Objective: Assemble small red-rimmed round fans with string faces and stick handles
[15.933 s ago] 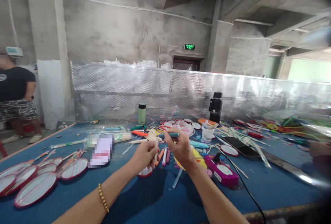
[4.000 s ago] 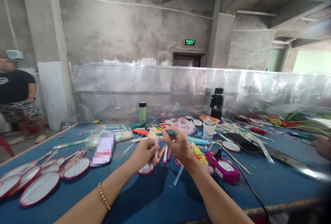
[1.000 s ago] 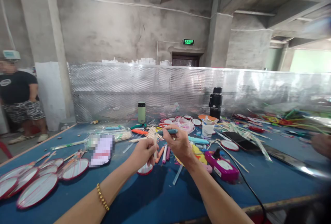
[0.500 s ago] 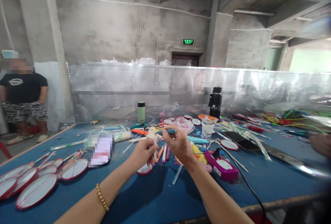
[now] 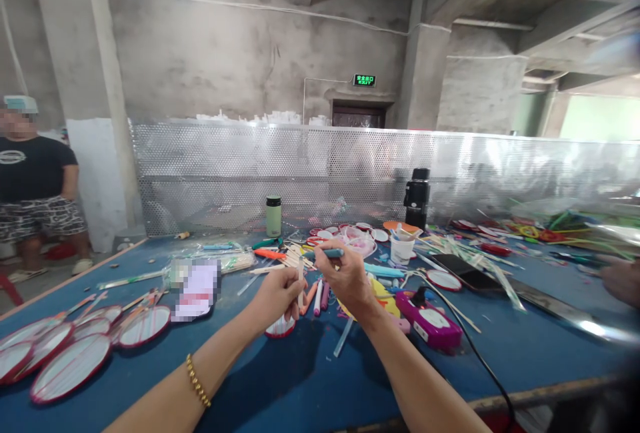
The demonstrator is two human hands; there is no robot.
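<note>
My left hand (image 5: 276,295) grips the pale wooden stick (image 5: 301,277) of a small round fan (image 5: 280,327), whose red-rimmed white disc hangs below my fist just above the blue table (image 5: 310,379). My right hand (image 5: 347,277) pinches a teal marker (image 5: 327,253) held level, its fingers close to the top of the stick. A gold bead bracelet (image 5: 198,383) sits on my left forearm. Loose coloured markers (image 5: 318,298) lie on the table just beyond both hands.
Several finished red-rimmed fans (image 5: 70,366) lie at the left. A purple glue gun (image 5: 430,325) with a black cable rests right of my hands. A green flask (image 5: 273,216), a black flask (image 5: 419,197) and a white cup (image 5: 402,249) stand before the perforated metal screen (image 5: 350,173). A person (image 5: 35,186) stands at far left; another person's hand (image 5: 620,281) shows at the right edge.
My hands have hardly moved and keep hold of the fan stick and teal marker. The person at the far left has shifted a little further left.
</note>
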